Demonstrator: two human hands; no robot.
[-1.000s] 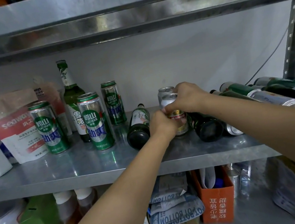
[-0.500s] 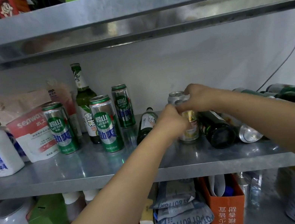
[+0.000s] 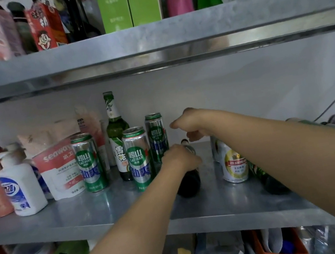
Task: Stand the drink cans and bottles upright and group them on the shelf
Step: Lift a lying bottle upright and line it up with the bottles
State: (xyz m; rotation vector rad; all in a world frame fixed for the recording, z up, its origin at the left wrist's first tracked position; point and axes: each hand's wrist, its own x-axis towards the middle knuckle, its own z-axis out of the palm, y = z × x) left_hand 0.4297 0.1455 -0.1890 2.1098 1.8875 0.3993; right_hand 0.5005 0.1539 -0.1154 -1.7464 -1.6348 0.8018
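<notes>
Currently your left hand [image 3: 180, 159] rests on the dark bottle [image 3: 189, 183], fingers curled over its upper body; the thumb is hidden. Your right hand [image 3: 188, 124] hovers near the neck, fingers loosely bent and holding nothing. The bottle lies on its side on the shelf [image 3: 110, 213], between the green cans [image 3: 138, 158] and the gold-and-white can [image 3: 233, 164]. Its long axis runs front to back: base toward you, neck toward the rear wall. Grip the neck firmly, pivot the bottle on its base edge, and raise it within the gap so it strikes neither neighbour. Set it flat near the upright green bottle [image 3: 116, 135].
</notes>
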